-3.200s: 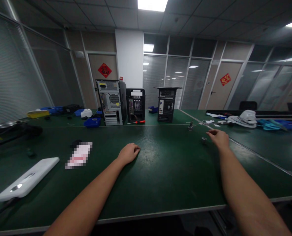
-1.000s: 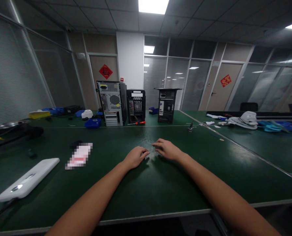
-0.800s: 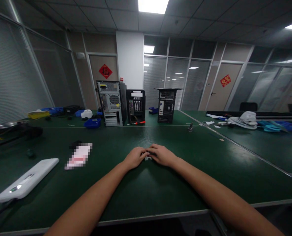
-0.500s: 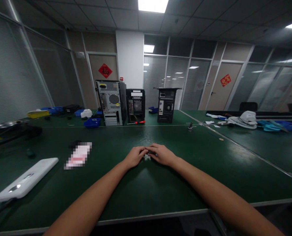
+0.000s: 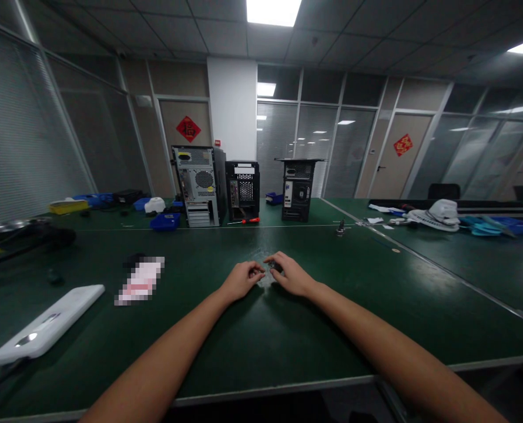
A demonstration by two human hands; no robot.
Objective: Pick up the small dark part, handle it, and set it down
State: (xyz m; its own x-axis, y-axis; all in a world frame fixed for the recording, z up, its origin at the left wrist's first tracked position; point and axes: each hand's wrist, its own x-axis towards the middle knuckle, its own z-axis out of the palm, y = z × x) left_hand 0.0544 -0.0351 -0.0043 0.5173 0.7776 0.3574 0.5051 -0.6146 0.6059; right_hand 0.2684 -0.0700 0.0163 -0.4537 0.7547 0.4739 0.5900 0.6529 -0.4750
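Note:
My left hand [image 5: 241, 281] rests at the middle of the green table [image 5: 261, 346], its fingers curled in toward the thumb. Whatever its fingertips hold, if anything, is too small to tell. Just to the right, with a narrow gap between them, my right hand [image 5: 291, 275] has its thumb and fingers closed around a small dark metallic piece [image 5: 273, 267]. The fingers cover much of that piece, so its kind does not show. Farther off to the right, a small metal part with an upright stem [image 5: 341, 228] stands on the table.
Three computer cases [image 5: 200, 185] stand at the back, a red-handled screwdriver [image 5: 250, 221] before the middle one. To my left lie a white slab-shaped device [image 5: 50, 323] with a cable and a blurred-out pink item [image 5: 140, 282]. Blue trays [image 5: 165, 221] and a white hat [image 5: 440, 215] lie farther off.
My hands, touching at the fingertips before, have come slightly apart. The fingers of my right hand have lifted a little, and the dark piece now shows in them.

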